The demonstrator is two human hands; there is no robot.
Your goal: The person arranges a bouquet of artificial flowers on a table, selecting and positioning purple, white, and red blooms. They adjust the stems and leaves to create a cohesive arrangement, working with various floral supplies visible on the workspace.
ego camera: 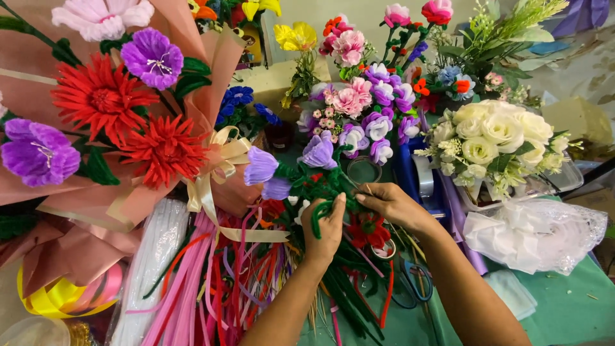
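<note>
The left hand (327,230) is pinching a fuzzy green pipe-cleaner stem (318,216), its grip pressed together around the curled end; the right hand (392,204) is nipping the same bundle of green stems beside it, fingertips closed, just above the worktop (564,307). Judging by the wire, tight, even turns with thumbs close together should be keeping the wrap neat; soft purple chenille blooms (318,152) are topping the stems; scissors (413,282) are lying nearby.

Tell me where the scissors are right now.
In the head view the scissors lie on the green table, low and right of centre, just under the right hand and forearm, beside the pile of pipe cleaners.
</note>
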